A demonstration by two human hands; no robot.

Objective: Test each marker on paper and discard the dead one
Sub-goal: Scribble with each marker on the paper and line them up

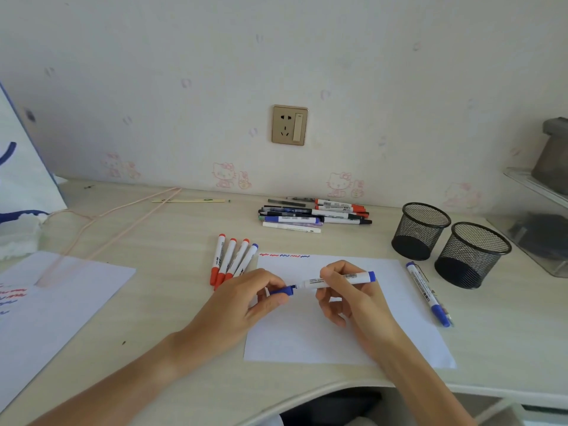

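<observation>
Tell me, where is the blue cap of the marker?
The blue cap is pinched in the left hand, over the white paper, just left of the marker's tip.

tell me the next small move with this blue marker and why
Probably draw the blue cap clear with the left hand, then scribble with the blue marker that the right hand holds. The cap sits right at the tip, the sheet of paper lies under both hands, and squiggles along its top edge leave space below.
</observation>
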